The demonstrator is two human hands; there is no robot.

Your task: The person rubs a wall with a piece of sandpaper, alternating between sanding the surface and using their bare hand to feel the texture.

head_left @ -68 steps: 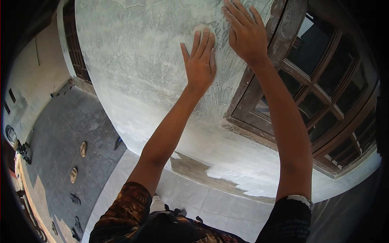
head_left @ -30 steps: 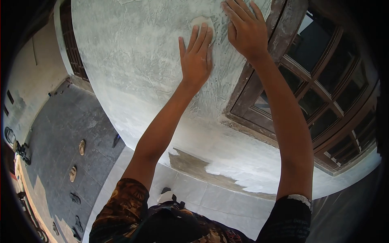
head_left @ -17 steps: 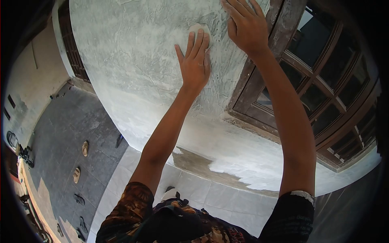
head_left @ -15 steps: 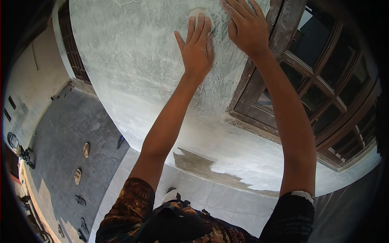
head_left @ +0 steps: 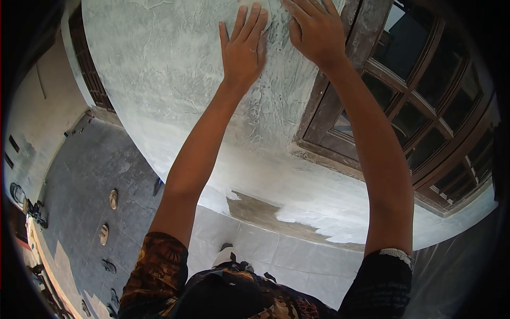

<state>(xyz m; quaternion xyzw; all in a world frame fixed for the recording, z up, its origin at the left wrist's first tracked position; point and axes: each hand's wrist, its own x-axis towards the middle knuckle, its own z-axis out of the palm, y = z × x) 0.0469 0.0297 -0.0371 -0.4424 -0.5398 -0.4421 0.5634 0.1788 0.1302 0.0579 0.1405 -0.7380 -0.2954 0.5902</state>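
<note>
My left hand (head_left: pixel 244 50) lies against the grey-white plastered wall (head_left: pixel 159 64), fingers stretched upward and slightly apart. Under its fingertips is a pale flat pad (head_left: pixel 269 18), pressed to the wall and mostly covered by the fingers. My right hand (head_left: pixel 319 34) is up beside it, near the wooden window frame (head_left: pixel 358 40), with fingers extended along the wall. Its fingertips run out of the top of the view. Rough streaks and ridges mark the plaster below and between both hands.
Panes of the brown window (head_left: pixel 406 45) are on the right. A bare brownish patch (head_left: pixel 255 212) shows low on the wall above light floor tiles (head_left: pixel 255 244). Sandals (head_left: pixel 113 199) lie on the dark paving (head_left: pixel 79 175) at left. A barred door (head_left: pixel 87 58) stands farther back.
Both hands sit slightly higher and farther left in view, and the whole scene has shifted a little as the camera moved. The left hand stays on the pad.
</note>
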